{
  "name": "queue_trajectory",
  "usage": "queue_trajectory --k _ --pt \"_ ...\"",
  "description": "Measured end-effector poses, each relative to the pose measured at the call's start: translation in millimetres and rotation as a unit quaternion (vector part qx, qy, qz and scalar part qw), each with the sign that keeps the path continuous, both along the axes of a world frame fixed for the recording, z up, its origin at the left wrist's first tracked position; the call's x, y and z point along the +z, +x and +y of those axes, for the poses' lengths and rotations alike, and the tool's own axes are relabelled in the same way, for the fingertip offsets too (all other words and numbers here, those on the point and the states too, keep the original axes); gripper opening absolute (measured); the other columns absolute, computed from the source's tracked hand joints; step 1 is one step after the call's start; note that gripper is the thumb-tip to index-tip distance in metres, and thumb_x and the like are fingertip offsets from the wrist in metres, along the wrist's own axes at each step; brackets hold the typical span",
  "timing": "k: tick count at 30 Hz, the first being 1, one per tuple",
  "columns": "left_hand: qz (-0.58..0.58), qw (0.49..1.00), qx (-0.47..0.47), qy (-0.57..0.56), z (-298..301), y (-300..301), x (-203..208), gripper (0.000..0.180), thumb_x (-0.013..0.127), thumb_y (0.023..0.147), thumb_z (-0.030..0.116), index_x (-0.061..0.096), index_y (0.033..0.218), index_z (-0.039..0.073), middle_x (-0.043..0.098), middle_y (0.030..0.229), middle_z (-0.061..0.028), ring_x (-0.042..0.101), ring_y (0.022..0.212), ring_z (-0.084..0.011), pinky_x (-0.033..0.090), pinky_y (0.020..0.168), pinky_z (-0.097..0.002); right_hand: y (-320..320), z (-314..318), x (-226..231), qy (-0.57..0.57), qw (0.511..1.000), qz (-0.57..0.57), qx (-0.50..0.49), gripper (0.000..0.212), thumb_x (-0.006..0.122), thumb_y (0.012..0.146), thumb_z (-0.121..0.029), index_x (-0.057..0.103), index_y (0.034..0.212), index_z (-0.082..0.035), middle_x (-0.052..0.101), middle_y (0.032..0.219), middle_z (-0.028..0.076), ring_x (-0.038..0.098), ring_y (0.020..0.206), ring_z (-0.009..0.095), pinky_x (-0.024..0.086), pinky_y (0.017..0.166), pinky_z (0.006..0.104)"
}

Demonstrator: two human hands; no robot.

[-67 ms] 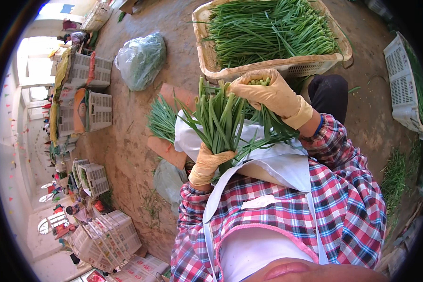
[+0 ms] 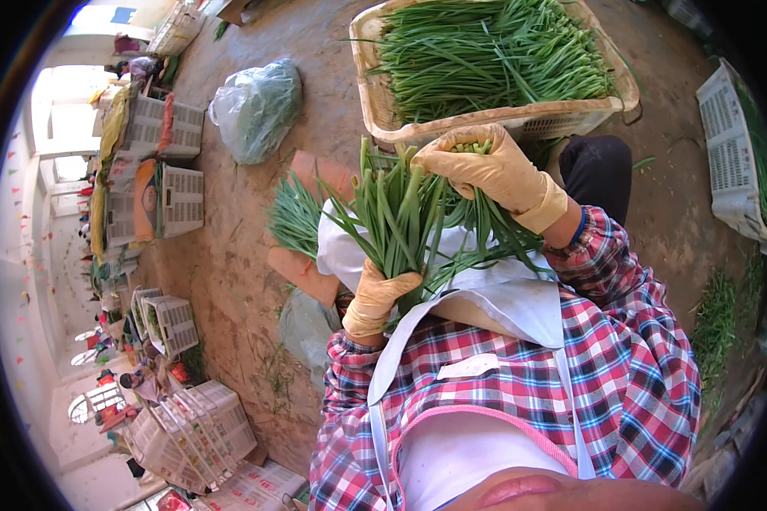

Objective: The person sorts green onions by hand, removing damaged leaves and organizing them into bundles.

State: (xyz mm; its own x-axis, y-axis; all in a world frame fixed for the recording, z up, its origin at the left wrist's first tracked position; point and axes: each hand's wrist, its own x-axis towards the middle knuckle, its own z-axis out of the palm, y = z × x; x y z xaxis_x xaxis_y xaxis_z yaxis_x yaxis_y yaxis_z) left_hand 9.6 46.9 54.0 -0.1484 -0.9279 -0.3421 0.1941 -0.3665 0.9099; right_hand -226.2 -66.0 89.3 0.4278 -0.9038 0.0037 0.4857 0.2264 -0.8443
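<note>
My left hand [image 2: 376, 300], in a tan rubber glove, is closed around a bunch of garlic chives [image 2: 392, 213] held upright above my lap. My right hand [image 2: 490, 175], gloved alike, grips a second bunch of chives [image 2: 490, 223] near its cut ends, with the leaves hanging down toward my apron. Its fingertips are beside the upper ends of the left bunch; whether they touch its stems I cannot tell. A pale apron [image 2: 503, 298] covers my lap. More chives [image 2: 294, 217] lie just left of my knee on a brown board [image 2: 324, 175].
A dirty white crate [image 2: 486, 128] filled with chives stands in front of me. To its left sits a clear plastic bag [image 2: 260, 111] with greens. Another crate [image 2: 733, 153] is at the right. Loose leaves [image 2: 716, 324] litter the floor. Stacked crates [image 2: 196, 434] and people are at left.
</note>
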Motion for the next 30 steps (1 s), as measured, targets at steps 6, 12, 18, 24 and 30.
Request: queue_trajectory --k 6,12,18,24,30 --pt "-0.009 1.000 -0.011 -0.016 2 8 -3 0.053 0.080 0.068 0.023 0.052 0.107 -0.002 0.059 0.078 -0.0108 0.056 0.069 -0.0214 0.045 0.063 -0.0337 -7 2 -3 -0.006 0.999 0.024 0.030 0.014 0.064 0.085 -0.015 0.069 0.087 -0.002 0.061 0.070 0.000 0.044 0.047 0.003 0.032 0.043 0.0169" --pt "0.009 0.999 -0.038 0.007 -2 -5 7 0.056 0.082 0.066 0.022 0.052 0.107 -0.002 0.061 0.079 -0.0114 0.059 0.071 -0.0220 0.048 0.064 -0.0332 -9 2 -8 0.019 0.998 -0.007 0.059 0.017 0.062 0.086 -0.013 0.068 0.091 0.001 0.066 0.078 0.003 0.043 0.047 0.004 0.033 0.043 0.0175" --pt "0.006 0.997 -0.044 0.069 0 -13 25 0.052 0.077 0.067 0.004 0.053 0.112 0.001 0.062 0.092 -0.0088 0.060 0.078 -0.0188 0.051 0.069 -0.0322 -17 -1 -2 0.155 0.972 -0.042 0.171 0.028 0.062 0.086 -0.024 0.066 0.091 0.004 0.033 0.050 -0.008 0.028 0.041 0.003 0.022 0.039 0.0196" --pt "-0.057 0.997 -0.050 0.030 1 -4 15 0.058 0.075 0.066 -0.001 0.050 0.118 0.001 0.059 0.099 -0.0049 0.056 0.083 -0.0149 0.049 0.072 -0.0285 -22 -3 -8 0.140 0.959 -0.036 0.243 0.019 0.063 0.082 -0.014 0.064 0.092 0.003 0.039 0.052 -0.006 0.030 0.040 0.002 0.022 0.037 0.0197" --pt "-0.065 0.994 -0.060 0.062 0 -9 18 0.060 0.074 0.066 -0.001 0.048 0.120 0.001 0.058 0.100 -0.0051 0.056 0.085 -0.0167 0.047 0.072 -0.0298 -20 -1 -12 0.153 0.956 -0.084 0.237 0.011 0.061 0.080 -0.008 0.062 0.088 0.000 0.062 0.073 0.004 0.036 0.042 0.001 0.026 0.036 0.0178"
